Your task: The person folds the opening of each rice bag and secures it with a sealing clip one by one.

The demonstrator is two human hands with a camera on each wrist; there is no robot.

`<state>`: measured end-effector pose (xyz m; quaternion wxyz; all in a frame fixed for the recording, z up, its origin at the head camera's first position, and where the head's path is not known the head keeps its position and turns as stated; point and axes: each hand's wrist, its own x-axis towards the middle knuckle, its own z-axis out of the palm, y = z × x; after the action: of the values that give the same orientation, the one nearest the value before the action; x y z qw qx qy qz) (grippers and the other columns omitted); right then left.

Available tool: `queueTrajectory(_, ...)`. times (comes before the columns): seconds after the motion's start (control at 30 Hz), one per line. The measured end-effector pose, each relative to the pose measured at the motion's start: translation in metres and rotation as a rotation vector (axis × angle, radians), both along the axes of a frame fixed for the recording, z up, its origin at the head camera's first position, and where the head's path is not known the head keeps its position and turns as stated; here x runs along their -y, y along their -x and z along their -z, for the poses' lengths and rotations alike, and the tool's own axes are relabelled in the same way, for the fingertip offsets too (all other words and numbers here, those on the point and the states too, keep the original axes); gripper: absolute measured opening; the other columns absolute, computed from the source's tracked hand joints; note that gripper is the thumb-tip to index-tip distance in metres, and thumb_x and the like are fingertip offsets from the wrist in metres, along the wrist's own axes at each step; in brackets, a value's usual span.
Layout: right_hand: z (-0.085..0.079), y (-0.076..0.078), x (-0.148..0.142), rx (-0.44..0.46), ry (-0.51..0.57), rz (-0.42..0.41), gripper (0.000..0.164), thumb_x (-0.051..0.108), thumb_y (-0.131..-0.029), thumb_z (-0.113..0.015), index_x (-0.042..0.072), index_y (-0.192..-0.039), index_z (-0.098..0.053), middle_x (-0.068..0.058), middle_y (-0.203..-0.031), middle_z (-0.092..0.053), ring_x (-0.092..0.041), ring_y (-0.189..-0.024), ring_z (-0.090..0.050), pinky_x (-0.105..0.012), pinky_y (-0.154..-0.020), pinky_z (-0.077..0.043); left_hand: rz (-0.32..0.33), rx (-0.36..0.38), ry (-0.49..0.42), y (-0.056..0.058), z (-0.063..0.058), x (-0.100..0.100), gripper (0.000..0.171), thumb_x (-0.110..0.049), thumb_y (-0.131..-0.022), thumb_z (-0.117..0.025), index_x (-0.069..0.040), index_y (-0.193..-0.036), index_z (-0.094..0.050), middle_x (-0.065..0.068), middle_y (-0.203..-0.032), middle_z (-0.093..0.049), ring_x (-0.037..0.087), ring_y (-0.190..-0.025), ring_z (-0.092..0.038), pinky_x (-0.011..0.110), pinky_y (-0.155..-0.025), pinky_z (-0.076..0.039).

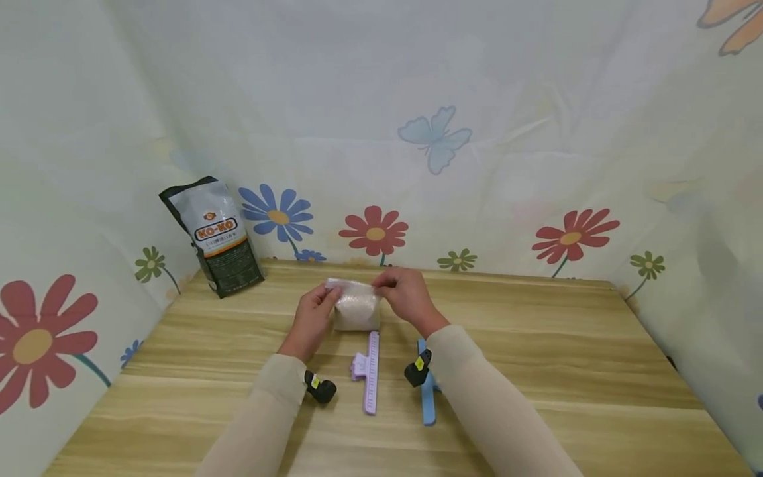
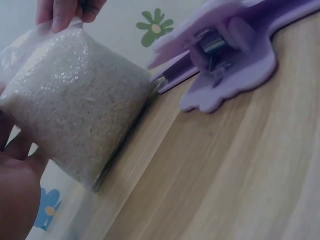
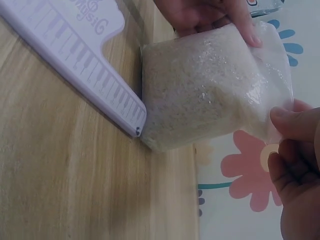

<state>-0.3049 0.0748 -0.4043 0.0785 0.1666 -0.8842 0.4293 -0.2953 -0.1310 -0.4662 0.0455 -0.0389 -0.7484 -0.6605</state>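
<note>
A clear plastic bag of rice (image 1: 357, 311) stands on the wooden table, its top pulled up above the grains. My left hand (image 1: 312, 319) grips the bag's upper left side, thumb on the near face. At the upper right corner, my right hand (image 1: 410, 297) pinches the plastic between thumb and fingers, as the right wrist view shows close up. Just in front of the bag lies a purple sealing clip (image 1: 371, 374) with piano keys printed along its bar; its spring shows in the left wrist view. A blue clip (image 1: 428, 401) lies under my right wrist, partly hidden.
A black and silver KO-KO bag (image 1: 217, 242) stands at the table's back left corner, leaning against the flowered cloth backdrop (image 1: 501, 172). That cloth closes off the back and both sides of the wooden table (image 1: 572, 371).
</note>
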Motion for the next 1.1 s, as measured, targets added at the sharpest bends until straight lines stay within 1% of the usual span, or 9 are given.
queueTrajectory(0.23, -0.001, 0.003, -0.003, -0.023, -0.101, -0.014, 0.004, 0.015, -0.088, -0.072, 0.015, -0.09, -0.075, 0.002, -0.086, -0.072, -0.011, -0.075, -0.061, -0.026, -0.068, -0.052, -0.123, -0.063, 0.006, -0.003, 0.001, -0.007, 0.032, -0.038, -0.097, -0.057, -0.011, -0.11, -0.068, 0.006, -0.104, -0.067, 0.013, -0.097, -0.056, 0.022, -0.085, -0.046)
queueTrajectory(0.33, -0.002, 0.002, -0.003, -0.036, -0.117, -0.022, 0.004, 0.015, -0.088, -0.071, 0.014, -0.09, -0.074, 0.003, -0.084, -0.071, -0.011, -0.073, -0.06, -0.025, -0.066, -0.051, -0.15, -0.088, 0.016, -0.005, 0.001, -0.006, 0.031, -0.035, -0.097, -0.058, -0.009, -0.109, -0.07, 0.007, -0.099, -0.067, 0.013, -0.092, -0.055, 0.019, -0.079, -0.045)
queueTrajectory(0.4, -0.001, 0.001, -0.002, -0.036, -0.103, -0.025, 0.003, 0.015, -0.089, -0.071, 0.014, -0.091, -0.074, 0.003, -0.084, -0.07, -0.011, -0.073, -0.059, -0.025, -0.066, -0.051, -0.148, -0.098, 0.032, -0.012, -0.007, -0.007, 0.03, -0.031, -0.098, -0.057, -0.006, -0.109, -0.07, 0.009, -0.097, -0.067, 0.014, -0.089, -0.055, 0.019, -0.076, -0.045)
queueTrajectory(0.5, 0.0, -0.002, -0.004, -0.023, -0.075, -0.024, 0.004, 0.015, -0.089, -0.07, 0.014, -0.093, -0.073, 0.002, -0.087, -0.07, -0.012, -0.076, -0.06, -0.027, -0.069, -0.052, -0.137, -0.102, 0.032, -0.012, -0.008, -0.008, 0.03, -0.029, -0.099, -0.056, -0.004, -0.108, -0.069, 0.011, -0.095, -0.066, 0.016, -0.087, -0.053, 0.021, -0.075, -0.044)
queueTrajectory(0.57, 0.001, -0.004, -0.006, -0.018, -0.068, -0.022, 0.006, 0.016, -0.09, -0.07, 0.015, -0.095, -0.072, 0.002, -0.091, -0.07, -0.013, -0.08, -0.06, -0.028, -0.072, -0.052, -0.138, -0.106, 0.032, -0.011, -0.006, -0.01, 0.031, -0.032, -0.098, -0.056, -0.004, -0.107, -0.07, 0.01, -0.094, -0.066, 0.015, -0.087, -0.053, 0.02, -0.075, -0.044)
queueTrajectory(0.63, 0.002, -0.005, -0.01, -0.008, -0.07, -0.022, 0.008, 0.018, -0.091, -0.069, 0.016, -0.098, -0.072, 0.002, -0.094, -0.07, -0.013, -0.084, -0.061, -0.029, -0.075, -0.053, -0.136, -0.115, 0.01, -0.003, 0.003, -0.01, 0.033, -0.036, -0.097, -0.057, -0.007, -0.105, -0.07, 0.009, -0.094, -0.066, 0.015, -0.086, -0.053, 0.021, -0.075, -0.044)
queueTrajectory(0.67, 0.002, -0.006, -0.011, -0.006, -0.071, -0.023, 0.01, 0.018, -0.091, -0.069, 0.016, -0.1, -0.072, 0.002, -0.096, -0.07, -0.013, -0.085, -0.062, -0.03, -0.077, -0.053, -0.136, -0.117, 0.004, -0.002, 0.004, -0.01, 0.034, -0.038, -0.097, -0.058, -0.008, -0.105, -0.07, 0.008, -0.094, -0.066, 0.014, -0.086, -0.054, 0.021, -0.075, -0.045)
queueTrajectory(0.87, 0.0, -0.013, -0.018, 0.043, -0.043, -0.006, 0.021, 0.018, -0.089, -0.071, 0.016, -0.111, -0.07, 0.0, -0.107, -0.068, -0.017, -0.094, -0.062, -0.035, -0.085, -0.054, -0.133, -0.114, 0.009, 0.0, 0.006, -0.01, 0.037, -0.044, -0.096, -0.057, -0.011, -0.107, -0.069, 0.006, -0.098, -0.067, 0.015, -0.089, -0.055, 0.023, -0.076, -0.046)
queueTrajectory(1.1, 0.0, -0.029, -0.034, 0.073, 0.032, 0.024, 0.025, 0.022, -0.089, -0.071, 0.018, -0.113, -0.07, -0.001, -0.109, -0.067, -0.019, -0.099, -0.063, -0.037, -0.087, -0.054, -0.126, -0.119, -0.003, -0.001, 0.005, -0.012, 0.035, -0.041, -0.097, -0.055, -0.01, -0.106, -0.068, 0.007, -0.098, -0.064, 0.015, -0.089, -0.054, 0.024, -0.077, -0.045)
